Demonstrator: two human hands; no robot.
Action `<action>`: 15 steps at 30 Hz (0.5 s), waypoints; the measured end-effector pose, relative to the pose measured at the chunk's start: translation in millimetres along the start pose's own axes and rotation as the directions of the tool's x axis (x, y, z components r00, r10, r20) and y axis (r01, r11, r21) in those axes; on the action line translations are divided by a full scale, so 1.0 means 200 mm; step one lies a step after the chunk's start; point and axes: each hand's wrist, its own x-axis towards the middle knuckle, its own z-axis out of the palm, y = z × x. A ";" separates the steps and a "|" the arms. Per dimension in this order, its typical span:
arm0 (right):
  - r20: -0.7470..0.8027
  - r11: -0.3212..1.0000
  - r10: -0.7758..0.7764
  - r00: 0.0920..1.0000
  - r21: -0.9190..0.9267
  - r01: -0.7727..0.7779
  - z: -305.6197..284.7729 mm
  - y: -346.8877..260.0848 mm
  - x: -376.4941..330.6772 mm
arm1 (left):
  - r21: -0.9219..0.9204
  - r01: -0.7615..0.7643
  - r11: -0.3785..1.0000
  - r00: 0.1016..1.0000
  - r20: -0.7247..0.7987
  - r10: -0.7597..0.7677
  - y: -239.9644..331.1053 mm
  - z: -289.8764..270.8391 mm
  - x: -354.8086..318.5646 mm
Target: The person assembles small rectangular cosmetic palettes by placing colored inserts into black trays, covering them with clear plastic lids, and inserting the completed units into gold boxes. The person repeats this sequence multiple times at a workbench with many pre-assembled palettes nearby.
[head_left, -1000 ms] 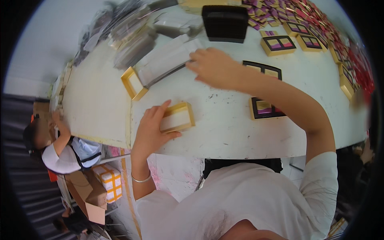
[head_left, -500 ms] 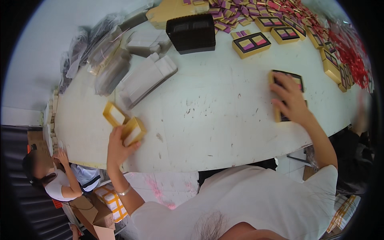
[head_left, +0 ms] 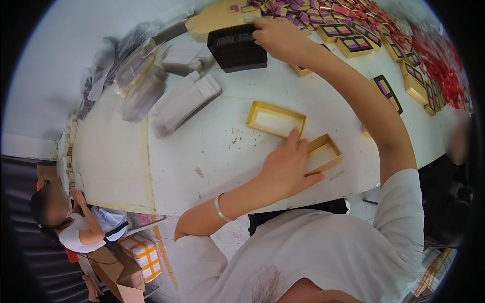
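Head view: the left hand (head_left: 289, 164) lies over the left end of the near gold box (head_left: 327, 165), thumb spread from the fingers, forefinger at the near wall of the far gold box (head_left: 280, 110); whether it grips either cannot be told. At the far side, the right hand (head_left: 279, 36) has its fingertips curled at the right edge of the black tray stack (head_left: 236, 51); whether they pinch one tray or several is not clear. Tugging nested trays could bring several away or topple the upright stack, and a press from the left hand might skew the light-looking boxes or knock them together. The raised right forearm crosses above a filled box (head_left: 388, 96), so lowering it could bump that. The near table (head_left: 202, 159) edge runs close to the near box; the widest stretch of tabletop is left, beyond the left forearm.
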 end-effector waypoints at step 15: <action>0.330 0.180 0.124 0.936 0.920 -0.348 -0.43 -0.02 -0.43 | 0.285 -0.317 0.905 0.927 -0.108 0.358 -0.24 -0.09 -0.17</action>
